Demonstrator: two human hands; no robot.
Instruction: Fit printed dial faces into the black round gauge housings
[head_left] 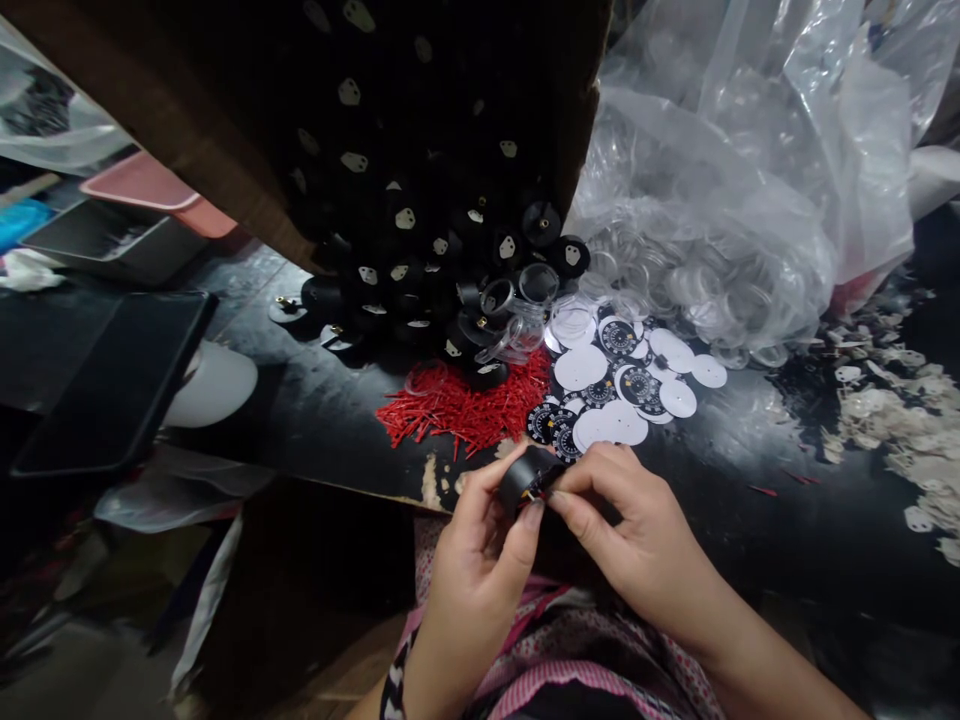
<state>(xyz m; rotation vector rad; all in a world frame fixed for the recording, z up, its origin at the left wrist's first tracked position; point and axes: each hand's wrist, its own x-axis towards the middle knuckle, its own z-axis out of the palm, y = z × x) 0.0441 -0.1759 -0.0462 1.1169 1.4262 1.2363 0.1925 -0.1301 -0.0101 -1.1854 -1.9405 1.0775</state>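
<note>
My left hand (476,560) is closed around a small black round gauge housing (519,478), thumb in front and fingers behind, its open side tilted to the right. Close beside it, my right hand (637,525) pinches at the housing's right edge; what its fingertips hold is too small and dark to make out. Just beyond the hands lie printed black dials (562,430) and white discs (581,368) in a loose heap. To their left spreads a pile of thin red pointers (480,410).
A tipped cardboard box (247,150) spills many black housings (405,300) onto the black table (315,440). Clear rings (540,285) lie near a plastic bag (712,170). Pale flat pieces (885,430) cover the right. A phone-like dark slab (120,380) leans on a white cup (221,385).
</note>
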